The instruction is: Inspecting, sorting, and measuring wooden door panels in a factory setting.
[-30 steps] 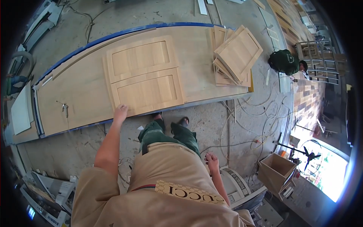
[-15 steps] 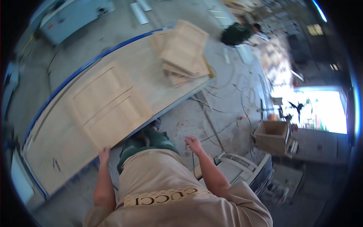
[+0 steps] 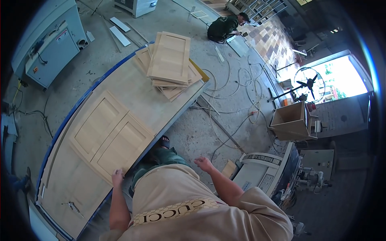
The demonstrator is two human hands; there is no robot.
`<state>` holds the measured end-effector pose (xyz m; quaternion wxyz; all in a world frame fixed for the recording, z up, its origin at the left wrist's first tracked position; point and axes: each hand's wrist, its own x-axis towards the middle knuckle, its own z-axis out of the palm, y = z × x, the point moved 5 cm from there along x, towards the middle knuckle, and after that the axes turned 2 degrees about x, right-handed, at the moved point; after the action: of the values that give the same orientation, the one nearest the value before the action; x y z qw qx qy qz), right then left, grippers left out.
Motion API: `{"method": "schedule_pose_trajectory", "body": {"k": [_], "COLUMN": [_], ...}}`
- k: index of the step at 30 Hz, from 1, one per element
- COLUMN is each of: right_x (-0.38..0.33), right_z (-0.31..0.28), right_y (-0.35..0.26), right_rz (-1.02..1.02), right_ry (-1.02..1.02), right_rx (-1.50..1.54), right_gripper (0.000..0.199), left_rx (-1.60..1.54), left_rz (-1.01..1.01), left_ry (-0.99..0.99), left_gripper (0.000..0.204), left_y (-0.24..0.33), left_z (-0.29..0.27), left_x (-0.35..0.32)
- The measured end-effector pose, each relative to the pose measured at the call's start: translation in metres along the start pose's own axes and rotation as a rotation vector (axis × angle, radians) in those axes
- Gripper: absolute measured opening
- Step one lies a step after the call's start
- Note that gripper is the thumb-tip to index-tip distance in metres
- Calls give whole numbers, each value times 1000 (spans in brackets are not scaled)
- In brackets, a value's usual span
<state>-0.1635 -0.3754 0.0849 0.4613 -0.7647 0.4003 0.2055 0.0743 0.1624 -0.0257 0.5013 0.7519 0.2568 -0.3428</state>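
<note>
My left hand is at the near corner of a pale wooden panel door, its fingers drawn together. Whether they touch the panel or hold anything small does not show. That panel, with two recessed fields, lies flat on a long workbench. Over the floor to the right of the bench, my right hand hangs in the air with its fingers curled and nothing visible in them. Farther along the bench, several similar panel doors lie in an uneven stack. A small metal tool rests at the bench's left end.
A grey machine cabinet stands at the far left. Cables wind across the floor to the right. Close on my right is a machine, with an open wooden box and a fan beyond. Another person crouches at the back.
The view has turned and sharpened, so the bench and stack sit farther left in it. Both hands keep nearly the same places, the left by the panel corner, the right in the air.
</note>
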Motion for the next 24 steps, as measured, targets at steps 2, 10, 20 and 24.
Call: {"method": "schedule_pose_trajectory", "body": {"k": [2, 10, 20, 24], "right_x": [-3, -4, 4, 3], "right_z": [-1, 1, 5, 4], "right_y": [11, -10, -51, -43], "right_rz": [5, 30, -51, -39], "right_ry": [17, -1, -5, -5], "right_rx": [-44, 43, 109, 121], "right_gripper": [47, 47, 42, 43], "left_rx": [-5, 37, 75, 89], "left_rz": [65, 44, -3, 11], "left_ry": [-17, -17, -6, -12], "left_gripper": [21, 19, 26, 26], "left_y": [6, 10, -12, -11], "left_z": [4, 14, 14, 10], "left_x": [10, 1, -12, -12]}}
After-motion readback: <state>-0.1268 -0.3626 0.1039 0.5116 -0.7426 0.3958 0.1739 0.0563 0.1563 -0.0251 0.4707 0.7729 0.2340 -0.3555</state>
